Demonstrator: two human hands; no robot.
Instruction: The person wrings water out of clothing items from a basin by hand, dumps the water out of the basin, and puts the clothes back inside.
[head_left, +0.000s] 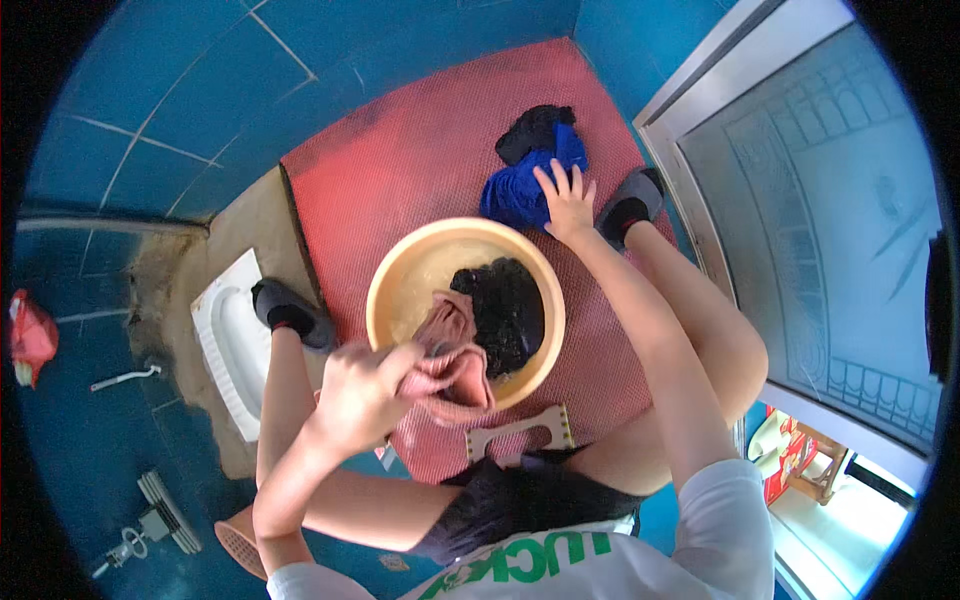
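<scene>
My left hand (365, 396) grips a pinkish-brown cloth (448, 381) that hangs over the near left side of a yellow plastic basin (381, 281). The cloth's far end dips towards the water. Inside the basin, dark wet fabric (504, 315) lies bunched in cloudy water on the right. Beyond the basin's right rim, my right hand (568, 201) has its fingers spread at a blue cloth (517, 187) on the floor, and grips nothing visible. Whether the fingertips press on that cloth is hard to tell. A black cloth (531, 135) lies against the blue one.
Red textured matting (360, 172) covers the floor. A white squat toilet (229, 337) lies left, beside my slippered foot (292, 311). A low plastic stool (517, 435) is under me. A framed door (810, 195) stands right. A brush (126, 377) and mop (161, 517) are at left.
</scene>
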